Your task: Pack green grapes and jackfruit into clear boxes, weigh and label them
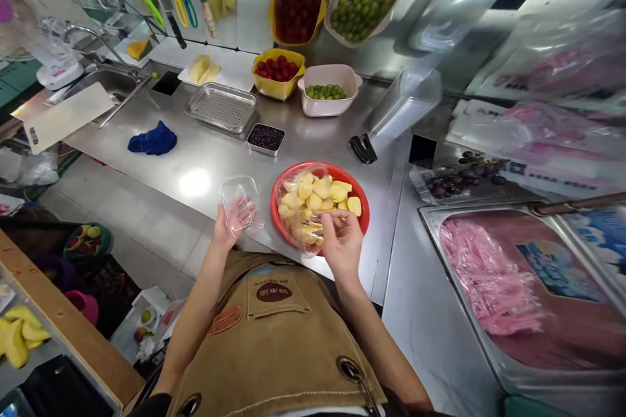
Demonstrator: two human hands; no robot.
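Observation:
My left hand (229, 225) holds a small clear plastic container (239, 204) from below, at the front edge of the steel counter. My right hand (341, 242) is closed at the near rim of a red bowl (362, 192) full of yellow fruit chunks (317, 194), pinching the clear plastic film (293, 199) that lies over the bowl's left side. The container looks empty.
On the steel counter (205, 156) lie a blue cloth (153, 139), a perforated metal tray (221, 107), a small tin of dark berries (265, 137), a yellow bowl of red fruit (278, 71), a white bowl of green grapes (327, 90) and a black stapler-like tool (362, 147). Pink bags fill a tray (489, 273) at right.

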